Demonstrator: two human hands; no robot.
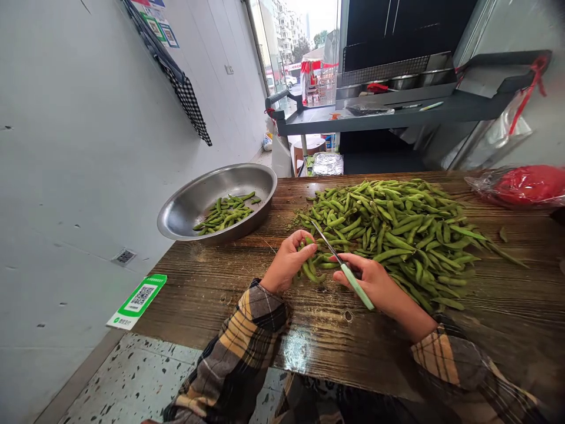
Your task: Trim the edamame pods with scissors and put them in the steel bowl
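Observation:
My left hand (289, 259) is closed, thumb and fingers pinching a green soybean pod (308, 241) over the table. More pods (311, 272) lie just below and beside its fingertips. In my right hand (368, 280) are what look like scissors, seen edge-on, with a pale green handle (357, 287) and narrow metal blades pointing up and left, their tip close to the left fingertips. A large heap of soybean pods (397, 229) spreads behind and to the right of my hands. To the left, a wide steel basin (176, 219) holds a small pile of pods (227, 213).
The dark wooden table (212, 288) carries a green QR-code card (139, 300) at its left edge and a red bundle in clear plastic (525, 185) at the far right. Behind stands a grey cart (318, 121) with metal containers. A white wall (88, 176) borders the left.

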